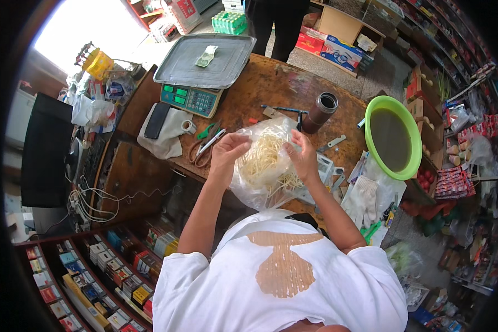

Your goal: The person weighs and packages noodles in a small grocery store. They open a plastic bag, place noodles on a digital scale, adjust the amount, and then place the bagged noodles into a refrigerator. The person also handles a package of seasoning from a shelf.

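Observation:
A clear plastic bag (pixel 249 195) holding a tangle of thin pale strands (pixel 263 153), like sprouts or noodles, lies at the front of the wooden table (pixel 249 89). On its left side, my left hand (pixel 231 150) pinches the film near the mouth. Opposite it, my right hand (pixel 302 154) grips the other side of the bag between thumb and fingers. Scissors (pixel 201 151) and a white pen (pixel 211 142) are just left of my left hand. Beyond my right hand stands an uncapped dark flask (pixel 320 112). A folding knife (pixel 332 143) lies nearby.
A digital scale (pixel 189 99) carries a metal tray (pixel 205 62) with a banknote (pixel 207 56) on it. A phone (pixel 157 120) lies on a cloth. At right is a green basin (pixel 417 137) of murky liquid, with white gloves (pixel 362 199) below. A person (pixel 276 25) stands across the table.

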Motion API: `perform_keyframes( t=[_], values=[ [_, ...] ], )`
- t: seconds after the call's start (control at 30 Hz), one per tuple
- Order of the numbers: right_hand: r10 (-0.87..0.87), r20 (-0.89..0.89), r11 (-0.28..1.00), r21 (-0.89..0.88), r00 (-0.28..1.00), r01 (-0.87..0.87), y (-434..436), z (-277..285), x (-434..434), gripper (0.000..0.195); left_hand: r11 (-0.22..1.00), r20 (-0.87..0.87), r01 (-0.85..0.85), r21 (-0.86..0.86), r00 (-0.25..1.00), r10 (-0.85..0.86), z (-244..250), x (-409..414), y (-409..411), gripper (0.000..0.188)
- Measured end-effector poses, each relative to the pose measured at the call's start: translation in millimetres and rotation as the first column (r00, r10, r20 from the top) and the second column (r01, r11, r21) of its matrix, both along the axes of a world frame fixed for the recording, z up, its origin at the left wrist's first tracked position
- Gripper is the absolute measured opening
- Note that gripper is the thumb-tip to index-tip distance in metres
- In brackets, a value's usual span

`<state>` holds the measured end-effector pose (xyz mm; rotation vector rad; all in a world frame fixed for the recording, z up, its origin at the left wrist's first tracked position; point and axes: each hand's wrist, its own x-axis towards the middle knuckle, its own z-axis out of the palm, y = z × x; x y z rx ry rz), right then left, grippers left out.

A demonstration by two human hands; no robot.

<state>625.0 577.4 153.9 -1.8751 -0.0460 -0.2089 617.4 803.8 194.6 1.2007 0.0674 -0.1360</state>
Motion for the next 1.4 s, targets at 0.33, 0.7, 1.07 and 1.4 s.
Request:
perform_keyframes(
  t=[0.33,0.7,1.07,1.4],
  values=[
    [0.043,-0.176,0.997,0.075,0.983,-0.030,-10,22,-3,0.034,0.984,-0.161,0.101,-0.146,0.979,-0.124,29,17,-6,0.016],
    [0.086,-0.178,0.964,-0.233,0.980,-0.127,20,21,-38,0.049,0.871,-0.338,0.486,0.074,0.833,-0.437,48,41,14,0.049],
    [-0.119,-0.356,0.670,0.660,0.927,0.339,37,106,-12,0.044,0.716,-0.083,0.689,-0.114,0.711,-0.698,35,112,75,0.043],
    [-0.301,-0.123,0.698,0.647,0.946,0.306,79,191,9,0.034,0.844,0.182,0.504,-0.185,0.861,-0.475,94,161,112,0.047]
  ],
)
